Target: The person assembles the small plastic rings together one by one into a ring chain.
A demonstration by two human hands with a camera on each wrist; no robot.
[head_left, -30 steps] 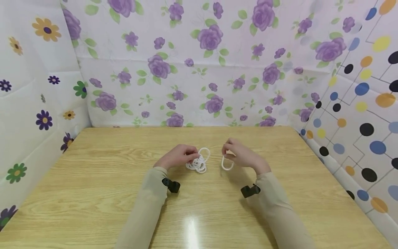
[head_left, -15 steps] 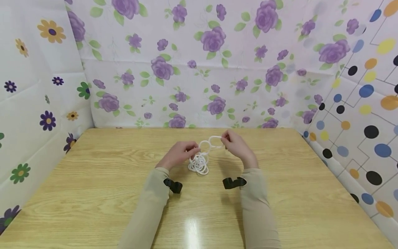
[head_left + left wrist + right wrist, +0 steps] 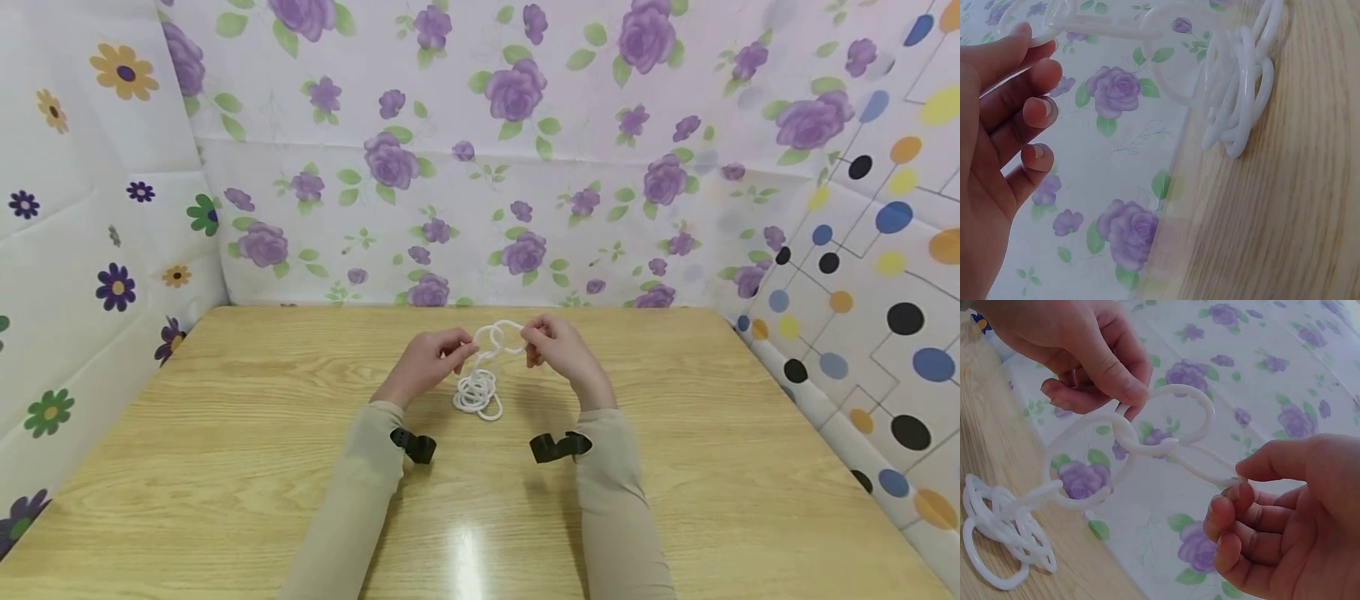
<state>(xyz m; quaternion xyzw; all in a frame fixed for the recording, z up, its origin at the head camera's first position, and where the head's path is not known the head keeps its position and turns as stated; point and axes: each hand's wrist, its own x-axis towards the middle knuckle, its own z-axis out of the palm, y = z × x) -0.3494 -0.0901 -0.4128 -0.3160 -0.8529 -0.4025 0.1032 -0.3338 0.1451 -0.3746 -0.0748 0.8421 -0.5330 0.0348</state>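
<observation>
A white plastic chain of large oval links (image 3: 476,392) lies partly heaped on the table, its upper links raised between both hands. My left hand (image 3: 432,360) pinches one raised link (image 3: 1192,412) between thumb and forefinger, other fingers loosely bent. My right hand (image 3: 564,354) pinches the end link (image 3: 1210,472) by its far end, thumb on top. These two links are hooked through each other. From the left-held link another link (image 3: 1050,459) hangs down toward the heap (image 3: 1238,94), which also shows in the left wrist view.
The wood-grain table (image 3: 225,458) spreads around the hands. A floral sheet (image 3: 465,208) rises behind it, with patterned sheets at the left and right sides. Each sleeve carries a black wrist camera (image 3: 553,448).
My right hand has moved left and up, now holding the end link close to the left hand. My left hand has risen slightly, lifting links off the heap.
</observation>
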